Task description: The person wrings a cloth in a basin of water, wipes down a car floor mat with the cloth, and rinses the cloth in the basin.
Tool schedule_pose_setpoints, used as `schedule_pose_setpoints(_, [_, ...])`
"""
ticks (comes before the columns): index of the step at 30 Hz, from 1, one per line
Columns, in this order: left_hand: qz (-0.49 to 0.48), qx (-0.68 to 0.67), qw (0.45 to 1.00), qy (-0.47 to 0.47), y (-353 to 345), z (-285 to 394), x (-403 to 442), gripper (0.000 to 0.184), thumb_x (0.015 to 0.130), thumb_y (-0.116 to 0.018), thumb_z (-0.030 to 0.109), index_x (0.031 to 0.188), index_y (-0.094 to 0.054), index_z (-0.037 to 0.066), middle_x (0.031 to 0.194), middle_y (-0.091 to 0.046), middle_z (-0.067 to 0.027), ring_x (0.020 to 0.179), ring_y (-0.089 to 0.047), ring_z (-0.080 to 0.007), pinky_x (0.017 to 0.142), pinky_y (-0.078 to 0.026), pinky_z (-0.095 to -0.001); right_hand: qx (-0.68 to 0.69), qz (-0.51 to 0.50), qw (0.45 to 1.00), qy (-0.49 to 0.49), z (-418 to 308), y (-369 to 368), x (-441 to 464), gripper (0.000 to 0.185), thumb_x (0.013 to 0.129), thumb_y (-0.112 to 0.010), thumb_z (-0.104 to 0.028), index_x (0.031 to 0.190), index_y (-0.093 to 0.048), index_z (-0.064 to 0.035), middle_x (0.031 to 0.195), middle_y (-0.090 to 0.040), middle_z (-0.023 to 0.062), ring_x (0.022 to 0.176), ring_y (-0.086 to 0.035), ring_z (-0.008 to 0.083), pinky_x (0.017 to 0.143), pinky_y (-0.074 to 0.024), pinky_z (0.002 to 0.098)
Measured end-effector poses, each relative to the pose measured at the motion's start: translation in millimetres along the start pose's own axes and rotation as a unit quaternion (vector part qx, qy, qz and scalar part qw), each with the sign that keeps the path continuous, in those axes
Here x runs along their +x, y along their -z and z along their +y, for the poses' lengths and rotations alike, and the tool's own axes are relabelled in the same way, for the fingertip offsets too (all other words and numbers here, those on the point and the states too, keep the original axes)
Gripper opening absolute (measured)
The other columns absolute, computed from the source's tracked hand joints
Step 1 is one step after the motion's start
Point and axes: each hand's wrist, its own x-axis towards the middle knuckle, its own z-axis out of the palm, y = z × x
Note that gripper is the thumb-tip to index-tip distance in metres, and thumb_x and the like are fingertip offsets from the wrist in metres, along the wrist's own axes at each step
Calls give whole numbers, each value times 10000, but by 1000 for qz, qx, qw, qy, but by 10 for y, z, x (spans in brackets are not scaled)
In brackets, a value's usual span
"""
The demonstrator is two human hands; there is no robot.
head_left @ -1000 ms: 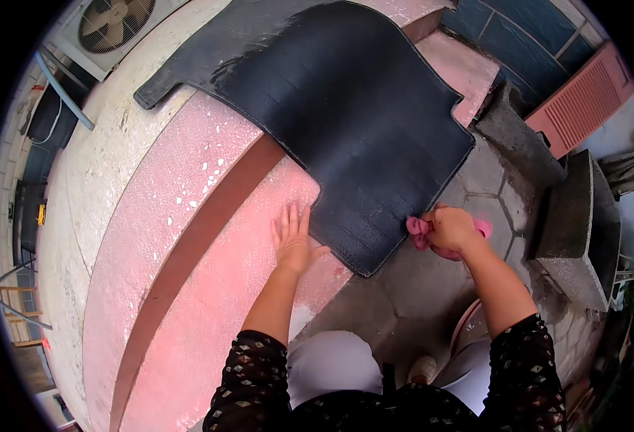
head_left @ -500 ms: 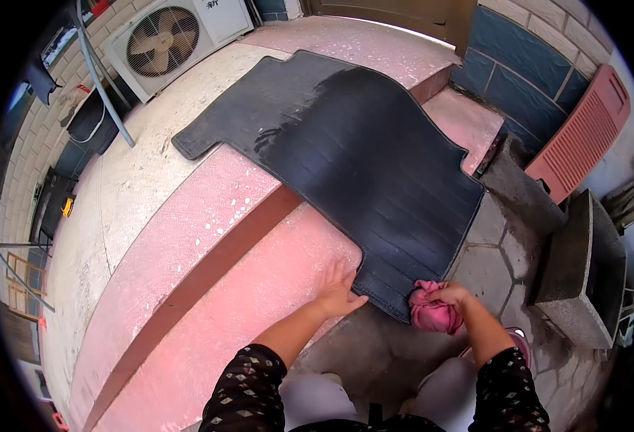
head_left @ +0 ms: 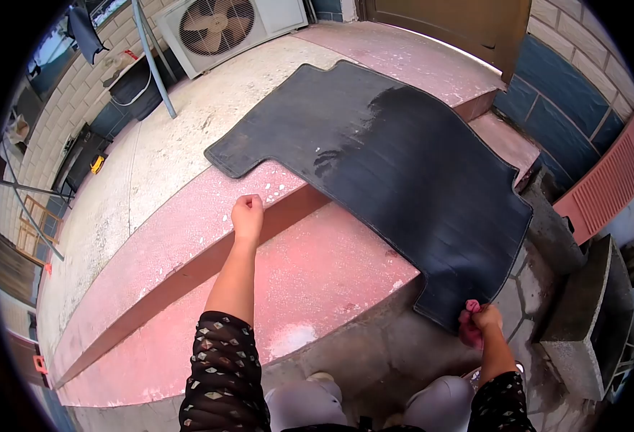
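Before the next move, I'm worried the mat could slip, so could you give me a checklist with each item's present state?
1. Crumpled pink cloth gripped: ok, in the right hand, at the mat's near corner.
2. Left hand steadying the black, notched, sheet-like mat: not ok, closed and off it.
3. Mat lying flat: not ok, it bends down over the pink, speckled steps.
4. Mat's surface evenly dark: not ok, the far part looks dull grey.
5. Mat secure underneath: cannot tell, underside hidden.
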Motion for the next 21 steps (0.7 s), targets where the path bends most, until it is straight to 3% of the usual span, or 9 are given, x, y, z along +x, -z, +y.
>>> schedule_pose_setpoints(2, [-179,-201,935,230,-53,114,-10,235,880,-538,182,931,-613,-34,820,-631,-89,658,-599,-165,601,-492,-271,23,0,1000,7,79,-129,21,288,669,-650,-216,945,-701,-147,939,-669,151,943,-640,289,792,-503,373])
schedule_pose_setpoints(3, [-220,-217,923,231,-174,169,-65,256,896,-530,209,936,-609,-31,832,-621,-83,688,-595,-137,608,-490,-250,43,6,999,10,107,-160,29,291,674,-648,-221,951,-699,-147,940,-667,155,950,-637,291,796,-500,376])
schedule_pose_setpoints(6, [-309,-214,870,320,-557,424,-238,431,917,-519,293,1167,-478,-55,1007,-597,-176,848,-615,-239,687,-524,-317,18,-13,1000,22,136,-15,-103,276,666,-635,-223,919,-703,-136,924,-667,160,913,-639,310,782,-502,386])
schedule_pose_setpoints(9, [-257,-374,788,417,-864,590,-222,398,928,-513,313,1148,-490,-18,986,-609,-152,962,-594,-219,764,-522,-337,-19,2,999,44,290,123,-164,334,622,-652,-213,940,-700,-122,910,-668,173,884,-647,314,770,-511,387])
schedule_pose_setpoints(11, [-246,-447,750,421,-962,620,-206,335,922,-528,324,1077,-533,26,967,-615,-124,983,-566,-203,725,-497,-321,-20,36,999,28,271,244,-303,318,627,-652,-200,931,-697,-116,978,-658,152,921,-634,309,800,-501,386])
schedule_pose_setpoints(14, [-172,-490,745,418,-937,780,-241,256,917,-537,346,968,-574,98,922,-619,-70,732,-558,-167,569,-408,-262,19,138,990,38,466,177,-284,296,637,-658,-176,923,-694,-106,1026,-638,121,960,-611,305,829,-487,382])
schedule_pose_setpoints(17, [-251,-515,755,320,-896,674,-172,280,918,-539,339,1020,-560,79,958,-623,-71,762,-595,-183,613,-475,-314,15,201,977,71,446,417,-395,293,642,-662,-146,930,-692,-104,1025,-619,105,965,-593,308,838,-477,382])
schedule_pose_setpoints(20, [-186,-541,789,224,-466,814,-325,314,919,-542,318,1095,-529,59,1018,-619,-75,873,-615,-199,692,-524,-382,16,269,957,109,395,672,-465,268,628,-648,-121,892,-697,-123,986,-616,92,926,-593,307,800,-482,392])
schedule_pose_setpoints(21, [-174,-555,784,216,-295,763,-388,299,912,-568,279,1107,-551,53,1051,-613,-39,905,-574,-145,721,-467,-309,14,287,951,118,342,767,-505,266,626,-648,-118,887,-697,-123,988,-617,92,917,-597,306,795,-483,390])
